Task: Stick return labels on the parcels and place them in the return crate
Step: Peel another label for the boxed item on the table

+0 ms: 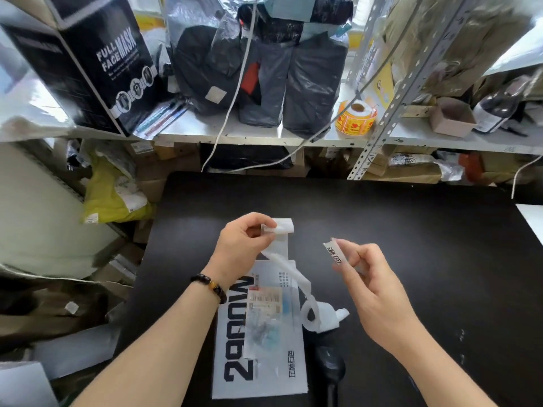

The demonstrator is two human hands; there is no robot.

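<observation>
A white boxed parcel (261, 333) with large black print and a shipping label lies flat on the black table (411, 259), below my hands. My left hand (245, 245) pinches the end of a white label backing strip (282, 230), which trails down in a curl to a small roll (316, 317) beside the parcel. My right hand (373, 277) holds a peeled white return label (335, 252) with black characters between thumb and fingers, above the table and apart from the parcel. No crate is in view.
A metal shelf (264, 136) behind the table carries a black mask box (88, 63), dark bagged parcels (264, 69) and an orange sticker roll (357, 117). Cables hang over the table's back edge. Cardboard and bags are piled at the left. A dark object (329, 368) lies near the parcel.
</observation>
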